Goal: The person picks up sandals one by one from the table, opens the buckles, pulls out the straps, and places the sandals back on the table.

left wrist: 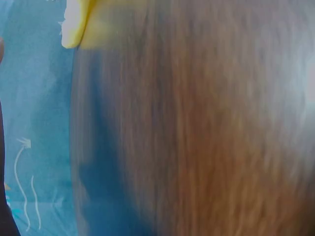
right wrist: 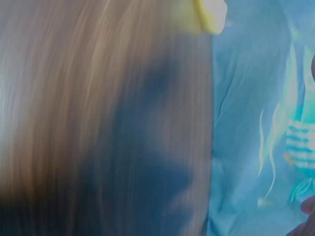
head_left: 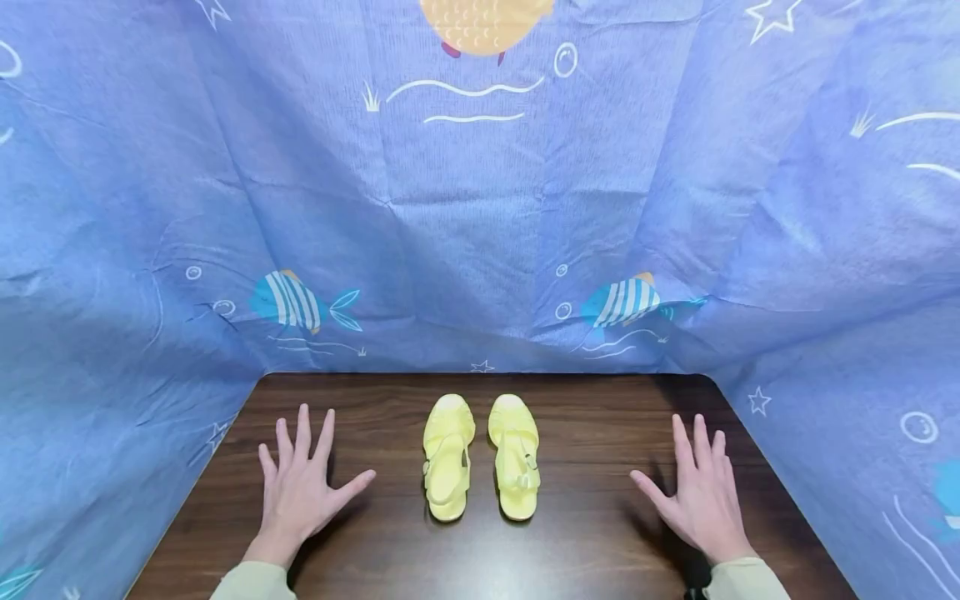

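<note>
Two yellow sandals stand side by side at the middle of the table, toes toward the back: a left one [head_left: 447, 458] and a right one [head_left: 514, 458], each with a strap and small buckle. My left hand [head_left: 300, 492] is spread out to the left of them, fingers straight and thumb toward the sandals. On the other side, my right hand [head_left: 701, 500] is spread likewise, its thumb pointing inward. Neither hand touches a sandal. The wrist views catch a yellow sandal [left wrist: 75, 24] at the top edge of the left one and a yellow sandal [right wrist: 214, 14] in the right one.
The dark wood-grain table [head_left: 585, 533] has rounded far corners. A blue cloth [head_left: 465, 250] printed with fish, stars and waves hangs behind it and along both sides. Light glares off the table's front middle.
</note>
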Motion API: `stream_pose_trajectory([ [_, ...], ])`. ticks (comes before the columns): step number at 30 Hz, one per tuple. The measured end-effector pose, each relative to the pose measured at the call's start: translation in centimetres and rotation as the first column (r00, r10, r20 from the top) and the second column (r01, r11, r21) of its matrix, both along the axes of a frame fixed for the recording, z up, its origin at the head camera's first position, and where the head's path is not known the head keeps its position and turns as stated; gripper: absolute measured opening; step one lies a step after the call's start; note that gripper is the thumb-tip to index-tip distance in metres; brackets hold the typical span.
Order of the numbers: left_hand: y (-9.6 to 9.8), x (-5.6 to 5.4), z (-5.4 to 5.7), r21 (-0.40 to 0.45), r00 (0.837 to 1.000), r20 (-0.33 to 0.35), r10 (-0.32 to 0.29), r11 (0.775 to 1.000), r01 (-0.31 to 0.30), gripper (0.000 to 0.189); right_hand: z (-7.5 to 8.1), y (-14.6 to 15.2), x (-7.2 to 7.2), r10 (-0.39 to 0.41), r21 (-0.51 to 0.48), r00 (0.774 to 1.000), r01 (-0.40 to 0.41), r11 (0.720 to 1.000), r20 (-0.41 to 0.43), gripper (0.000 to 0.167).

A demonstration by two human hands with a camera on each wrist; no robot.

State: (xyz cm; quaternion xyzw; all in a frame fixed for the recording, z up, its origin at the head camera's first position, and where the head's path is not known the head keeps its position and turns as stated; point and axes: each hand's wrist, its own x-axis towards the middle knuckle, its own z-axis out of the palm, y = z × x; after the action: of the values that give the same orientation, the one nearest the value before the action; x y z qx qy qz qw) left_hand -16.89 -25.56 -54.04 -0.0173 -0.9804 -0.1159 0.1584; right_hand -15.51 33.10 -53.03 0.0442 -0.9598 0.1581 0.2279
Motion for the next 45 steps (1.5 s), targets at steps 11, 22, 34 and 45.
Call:
stream_pose_trajectory([
  [11,2.8,0.7,-0.5,0.118,0.996,0.039,-0.074,0.991,0.069,0.12,1.4,-6.2,1.1,0.193,-0.245,0.981,-0.189,0.951,-0.008,0.106],
  [22,6.0,1.6,-1.6,0.216,0.988,0.037,-0.153,0.966,0.141,0.12,1.9,-11.8,1.9,0.357,-0.307,0.929,-0.369,0.877,-0.096,0.105],
  [34,7.8,1.9,-1.8,0.247,0.971,0.077,-0.226,0.948,0.201,0.133,2.7,-15.5,2.6,0.51,-0.353,0.849,-0.522,0.776,-0.134,0.109],
  [45,8.7,2.2,-2.3,0.333,0.935,0.189,-0.3,0.915,0.227,0.145,2.8,-20.3,3.8,0.611,-0.369,0.767,-0.634,0.68,-0.193,0.097],
])
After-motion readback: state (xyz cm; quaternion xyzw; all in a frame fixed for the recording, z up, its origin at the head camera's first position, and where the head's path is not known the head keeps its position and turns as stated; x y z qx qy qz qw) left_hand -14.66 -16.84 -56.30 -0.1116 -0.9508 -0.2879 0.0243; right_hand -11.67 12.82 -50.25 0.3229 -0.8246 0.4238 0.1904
